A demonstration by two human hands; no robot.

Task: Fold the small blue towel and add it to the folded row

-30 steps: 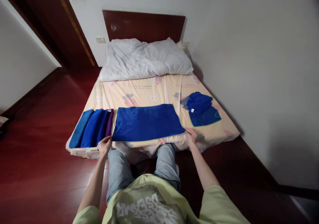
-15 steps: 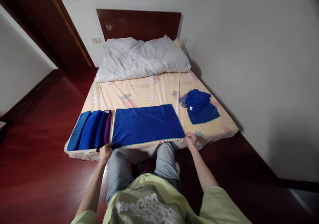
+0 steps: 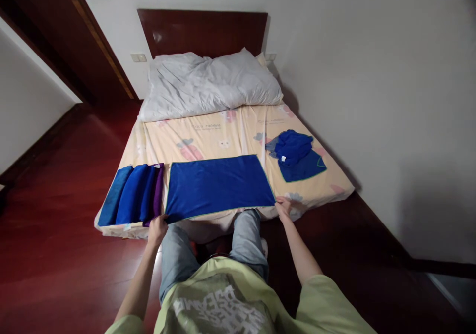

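A blue towel (image 3: pixel 219 183) with green edging lies spread out flat near the front edge of the bed. My left hand (image 3: pixel 157 229) is closed on its near left corner, and my right hand (image 3: pixel 283 207) pinches the near right corner. Between them the near edge of the towel is stretched fairly straight. Just left of it, several folded towels in teal, blue and purple (image 3: pixel 132 194) lie side by side, close to my left hand. Beyond my right hand is a heap of crumpled blue cloths (image 3: pixel 295 148) on top of a flatter blue cloth (image 3: pixel 305 169).
The bed (image 3: pixel 223 133) has a cream sheet with a carrot pattern. A bunched white quilt (image 3: pixel 211 83) rests against the dark wooden headboard (image 3: pixel 204 34). A white wall (image 3: pixel 372 101) runs along the right. Dark red floor (image 3: pixel 67 215) shows at the left.
Both hands keep hold of the towel's near corners, and the towel lies almost as before. The view has shifted slightly.
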